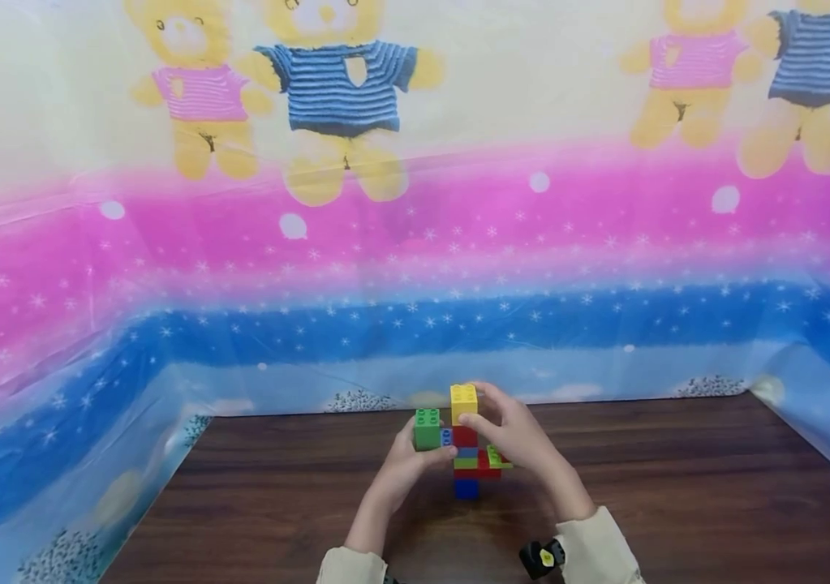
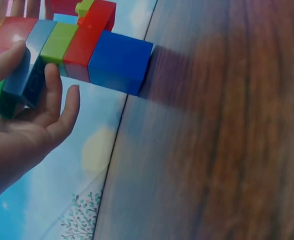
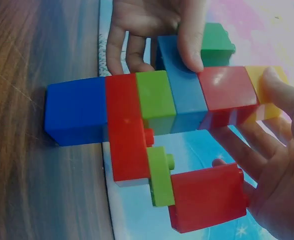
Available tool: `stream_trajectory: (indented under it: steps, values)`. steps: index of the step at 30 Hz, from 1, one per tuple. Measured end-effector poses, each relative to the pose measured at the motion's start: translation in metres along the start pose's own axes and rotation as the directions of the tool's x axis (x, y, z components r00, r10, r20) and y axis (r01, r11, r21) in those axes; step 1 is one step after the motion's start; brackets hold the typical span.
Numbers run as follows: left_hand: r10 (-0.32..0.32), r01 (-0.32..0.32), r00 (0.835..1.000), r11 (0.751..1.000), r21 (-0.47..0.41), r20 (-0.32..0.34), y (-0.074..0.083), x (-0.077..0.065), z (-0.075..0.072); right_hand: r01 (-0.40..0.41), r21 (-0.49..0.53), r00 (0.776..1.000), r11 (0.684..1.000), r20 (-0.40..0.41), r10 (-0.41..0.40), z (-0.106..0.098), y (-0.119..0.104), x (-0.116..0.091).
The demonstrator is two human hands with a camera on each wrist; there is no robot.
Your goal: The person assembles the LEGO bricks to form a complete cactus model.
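A tower of toy building blocks stands upright on the table, with a blue block [image 3: 77, 110] at its base. Above that come a long red block [image 3: 127, 130], a lime block [image 3: 156, 95], a light blue block [image 3: 187, 100], a red block [image 3: 228, 90] and a yellow block [image 1: 463, 401]. A green block [image 1: 427, 430] sits on the left arm of the tower; a lime piece [image 3: 161, 175] and another red block [image 3: 209, 197] sit on the other side. My left hand [image 1: 403, 462] grips the tower around the light blue block. My right hand [image 1: 520, 434] pinches the yellow block at the top.
The dark wooden table [image 1: 276, 487] runs back to a printed cloth [image 1: 385, 324] with bears and snowflakes, which also hangs along both sides. A black device [image 1: 542, 558] is strapped near the right sleeve [image 1: 600, 547].
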State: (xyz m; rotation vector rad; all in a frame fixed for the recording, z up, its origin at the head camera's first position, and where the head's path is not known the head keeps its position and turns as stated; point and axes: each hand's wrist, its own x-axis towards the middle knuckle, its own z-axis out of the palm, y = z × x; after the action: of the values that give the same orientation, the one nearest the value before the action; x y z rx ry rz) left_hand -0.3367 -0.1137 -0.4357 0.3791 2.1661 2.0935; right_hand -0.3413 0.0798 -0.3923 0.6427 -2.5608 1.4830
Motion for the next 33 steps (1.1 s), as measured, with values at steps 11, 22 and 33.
stream_trajectory:
  steps: [11, 22, 33]
  values:
    - [-0.023, 0.023, 0.999, 1.0, -0.003, -0.034, 0.001, -0.001, 0.003, -0.021, -0.141, 0.997, 0.99, -0.082, 0.01, 0.005, -0.003, -0.001]
    - [-0.027, 0.027, 1.0, 1.0, 0.001, 0.002, 0.007, -0.002, 0.005, -0.068, -0.134, 0.993, 0.989, -0.102, 0.055, -0.006, -0.006, -0.003]
    - [0.022, -0.022, 1.0, 1.0, 0.018, 0.0, 0.01, -0.002, 0.002, -0.091, -0.128, 0.987, 0.988, -0.146, 0.072, -0.011, -0.004, -0.001]
